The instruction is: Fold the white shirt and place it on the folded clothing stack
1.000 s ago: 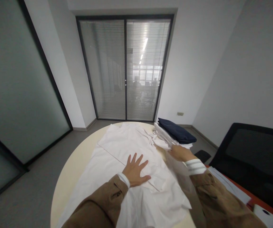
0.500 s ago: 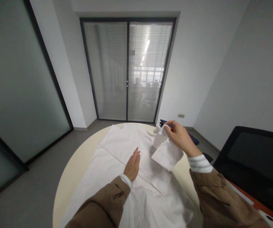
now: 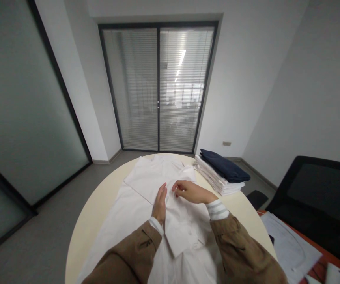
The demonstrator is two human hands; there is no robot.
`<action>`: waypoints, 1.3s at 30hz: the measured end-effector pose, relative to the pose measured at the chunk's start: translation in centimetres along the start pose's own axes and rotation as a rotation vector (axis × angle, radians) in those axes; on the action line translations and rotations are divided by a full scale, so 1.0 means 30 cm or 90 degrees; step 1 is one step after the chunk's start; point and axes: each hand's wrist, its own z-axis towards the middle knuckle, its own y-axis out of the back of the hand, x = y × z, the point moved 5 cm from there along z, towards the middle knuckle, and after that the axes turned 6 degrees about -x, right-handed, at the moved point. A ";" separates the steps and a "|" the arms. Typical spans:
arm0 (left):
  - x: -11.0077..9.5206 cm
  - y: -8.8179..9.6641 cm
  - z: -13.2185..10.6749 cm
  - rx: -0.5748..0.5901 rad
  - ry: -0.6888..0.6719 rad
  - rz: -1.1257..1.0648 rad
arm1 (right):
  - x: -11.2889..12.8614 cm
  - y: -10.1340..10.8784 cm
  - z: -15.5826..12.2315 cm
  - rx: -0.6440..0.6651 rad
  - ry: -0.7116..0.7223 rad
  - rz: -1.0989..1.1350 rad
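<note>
A white shirt (image 3: 134, 197) lies spread over the round table, partly folded, with its sleeve (image 3: 177, 238) turned inward and its cuff end towards me. My left hand (image 3: 159, 203) stands on edge against the shirt, fingers straight and held together, beside the fold. Just to its right, my right hand (image 3: 192, 191) has curled fingers pinching the white cloth of the shirt near its middle. The pinched bit of cloth is partly hidden behind the fingers.
A stack of folded white clothes (image 3: 219, 181) with a folded navy garment (image 3: 225, 165) on top stands at the table's (image 3: 90, 209) right rim. On the right are a black mesh chair (image 3: 320, 197) and an orange surface holding a clear plastic bag (image 3: 291, 244).
My right hand has brought the lifted sleeve leftward and down onto the shirt, close to my left hand. The folded stack is now uncovered. My left hand has shifted slightly left and turned more on edge.
</note>
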 end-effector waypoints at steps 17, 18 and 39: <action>-0.108 -0.108 -0.131 0.349 -0.278 0.228 | -0.378 0.201 0.150 -0.415 -0.160 -0.223; -0.118 -0.111 -0.141 0.373 -0.312 0.250 | -0.355 0.214 0.169 -0.426 -0.157 -0.250; -0.053 -0.043 -0.021 0.052 -0.144 0.160 | -0.565 0.322 0.356 -0.414 -0.394 -0.099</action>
